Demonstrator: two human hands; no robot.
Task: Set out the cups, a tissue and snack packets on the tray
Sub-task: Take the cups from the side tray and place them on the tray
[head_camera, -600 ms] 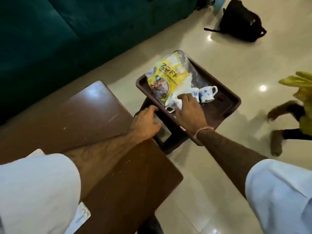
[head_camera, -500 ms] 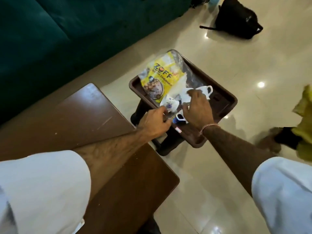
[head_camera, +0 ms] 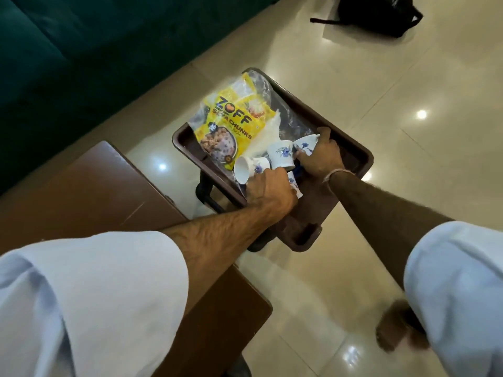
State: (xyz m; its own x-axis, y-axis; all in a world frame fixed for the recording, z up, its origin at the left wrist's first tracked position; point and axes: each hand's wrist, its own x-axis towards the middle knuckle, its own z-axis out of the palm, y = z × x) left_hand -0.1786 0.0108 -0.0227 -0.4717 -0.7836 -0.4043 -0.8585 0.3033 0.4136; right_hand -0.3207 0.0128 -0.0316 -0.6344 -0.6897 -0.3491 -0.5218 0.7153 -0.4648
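Observation:
A dark brown tray (head_camera: 362, 156) rests on a low dark stand. On its far left lies a yellow snack packet (head_camera: 228, 123), with a white tissue (head_camera: 268, 131) beside it. Several white cups with blue flowers crowd the tray's middle. One cup (head_camera: 247, 170) lies on its side with its mouth toward me, and another (head_camera: 280, 155) stands between my hands. My left hand (head_camera: 269, 191) is closed over a cup (head_camera: 295, 186) that peeks out by its fingers. My right hand (head_camera: 321, 159) grips the far cup (head_camera: 306, 144).
A brown wooden table (head_camera: 109, 200) sits under my left arm, touching the stand. A teal sofa (head_camera: 81, 50) fills the far left. A black bag (head_camera: 381, 17) lies on the glossy tile floor beyond. Another person's foot (head_camera: 394, 330) is at the lower right.
My left hand has left the table edge and come onto the tray among the cups. My right hand has shifted to the far cup. The cups have been pushed about.

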